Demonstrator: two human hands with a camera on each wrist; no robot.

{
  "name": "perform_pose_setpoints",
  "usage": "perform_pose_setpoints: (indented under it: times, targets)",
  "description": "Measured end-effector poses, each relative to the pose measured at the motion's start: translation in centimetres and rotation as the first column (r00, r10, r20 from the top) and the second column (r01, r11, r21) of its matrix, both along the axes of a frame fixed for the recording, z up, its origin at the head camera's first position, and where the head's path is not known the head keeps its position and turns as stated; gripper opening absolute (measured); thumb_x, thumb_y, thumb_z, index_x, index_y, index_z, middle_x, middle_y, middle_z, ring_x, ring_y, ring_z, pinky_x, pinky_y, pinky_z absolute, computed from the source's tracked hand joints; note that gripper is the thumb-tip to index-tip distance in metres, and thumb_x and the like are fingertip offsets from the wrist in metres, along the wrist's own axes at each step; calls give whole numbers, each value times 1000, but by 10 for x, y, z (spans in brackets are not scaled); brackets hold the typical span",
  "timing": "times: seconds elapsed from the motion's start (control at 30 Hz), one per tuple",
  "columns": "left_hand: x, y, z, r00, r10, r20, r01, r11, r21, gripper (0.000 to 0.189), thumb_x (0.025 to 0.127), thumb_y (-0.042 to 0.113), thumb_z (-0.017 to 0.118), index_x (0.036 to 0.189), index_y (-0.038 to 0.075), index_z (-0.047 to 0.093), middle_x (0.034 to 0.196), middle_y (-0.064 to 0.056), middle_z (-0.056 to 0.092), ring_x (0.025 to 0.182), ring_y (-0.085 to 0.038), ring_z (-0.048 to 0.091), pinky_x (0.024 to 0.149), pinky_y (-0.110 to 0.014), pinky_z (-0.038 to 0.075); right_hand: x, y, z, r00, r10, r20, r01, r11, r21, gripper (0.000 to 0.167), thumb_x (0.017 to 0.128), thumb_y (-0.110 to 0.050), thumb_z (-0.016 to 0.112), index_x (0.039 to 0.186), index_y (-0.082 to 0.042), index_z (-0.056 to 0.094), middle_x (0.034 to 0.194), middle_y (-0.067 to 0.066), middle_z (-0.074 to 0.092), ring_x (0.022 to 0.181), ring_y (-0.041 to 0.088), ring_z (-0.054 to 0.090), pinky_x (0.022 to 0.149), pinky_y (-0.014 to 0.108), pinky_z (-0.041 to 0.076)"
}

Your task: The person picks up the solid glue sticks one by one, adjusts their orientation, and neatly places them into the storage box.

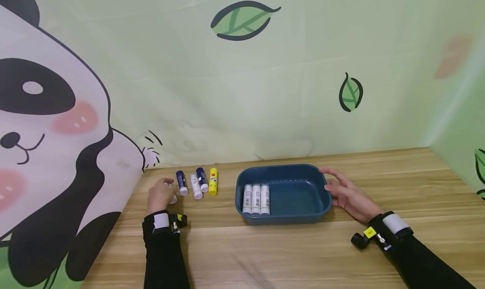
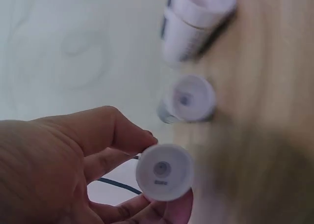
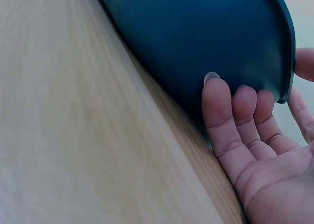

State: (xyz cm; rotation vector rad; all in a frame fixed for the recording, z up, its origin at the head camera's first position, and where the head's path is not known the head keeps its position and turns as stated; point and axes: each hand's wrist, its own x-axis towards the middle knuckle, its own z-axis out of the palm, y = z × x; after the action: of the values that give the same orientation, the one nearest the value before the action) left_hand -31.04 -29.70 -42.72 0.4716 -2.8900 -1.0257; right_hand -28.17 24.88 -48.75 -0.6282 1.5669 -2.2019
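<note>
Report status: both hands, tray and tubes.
Left hand holding a tube. Right hand touching tray at right end. Three tubes in tray. Four more tubes between left hand and tray, possibly in the way.

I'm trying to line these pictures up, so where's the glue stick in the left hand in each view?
Head: the glue stick sits left of centre, below mid-height, mostly hidden by the left hand.
Left wrist: bottom centre, its round white end facing the camera.
Right wrist: not in it.
Shared landmark: the wood-grain tabletop, in all three.
</note>
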Motion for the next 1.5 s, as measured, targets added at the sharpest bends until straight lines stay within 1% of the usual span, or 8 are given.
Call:
perform_pose_setpoints:
  times: [0.17, 0.37, 0.6, 0.7, 0.8, 1.07, 1.3, 1.5]
  targets:
    - [0, 6, 14, 998, -11, -65, 14, 999, 43, 44, 102, 18, 58, 142, -1, 56, 145, -32, 51, 121, -43, 51, 97, -54, 44, 0, 0, 0, 1000, -3, 5, 3, 1000, 6, 48, 111, -3, 39, 157, -14, 31, 122, 7, 60, 104, 16, 66, 87, 34, 58]
    - [1, 19, 35, 995, -91, -46, 95, 991, 90, 49, 100, 20, 57, 147, 6, 55, 130, -24, 57, 87, -26, 60, 70, -33, 47, 1, 1, 1, 1000, -14, 7, 14, 1000, 25, 48, 111, -4, 40, 157, -15, 31, 123, 8, 60, 103, 16, 67, 87, 35, 58]
    - [3, 40, 51, 977, -214, -10, 212, 954, 210, 50, 99, 17, 58, 148, 7, 53, 116, -19, 59, 83, -22, 58, 78, -36, 52, 0, 1, 1, 1000, -15, 0, 15, 1000, 16, 47, 111, -4, 41, 156, -15, 33, 121, 8, 60, 102, 16, 67, 87, 34, 58]
    - [5, 51, 57, 962, -273, 3, 267, 943, 196, 48, 100, 16, 59, 147, 8, 53, 125, -23, 62, 95, -27, 61, 83, -40, 54, 0, 1, 1, 1000, -13, 2, 13, 1000, 11, 48, 111, -4, 41, 156, -15, 33, 120, 8, 60, 102, 16, 67, 87, 34, 58]
    - [8, 63, 65, 945, -327, 7, 322, 934, 153, 46, 101, 15, 59, 146, 9, 54, 131, -25, 61, 102, -31, 64, 77, -36, 54, 0, 0, 0, 1000, -9, 4, 9, 1000, 10, 47, 111, -4, 41, 155, -16, 34, 121, 7, 60, 103, 16, 67, 88, 35, 58]
    - [15, 100, 81, 910, -415, -5, 415, 907, 69, 42, 99, 12, 65, 141, 8, 59, 85, -11, 58, 70, -21, 56, 61, -29, 43, -1, 0, 1, 1000, -11, -8, 11, 1000, 16, 46, 111, -4, 41, 154, -18, 36, 124, 9, 60, 105, 18, 67, 89, 36, 58]
    - [17, 124, 85, 874, -486, -14, 486, 873, 41, 43, 98, 14, 71, 140, 12, 62, 106, -17, 59, 75, -22, 58, 59, -28, 45, -1, 0, 1, 1000, -16, 0, 16, 1000, 22, 47, 111, -4, 41, 155, -16, 34, 123, 8, 60, 104, 18, 68, 88, 36, 58]
    - [19, 142, 84, 829, -557, -49, 559, 824, 94, 43, 98, 12, 69, 141, 12, 62, 102, -15, 58, 68, -20, 53, 56, -28, 39, 0, -1, 2, 999, -31, 18, 30, 999, 36, 47, 111, -4, 42, 156, -16, 32, 121, 8, 60, 103, 18, 68, 87, 35, 58]
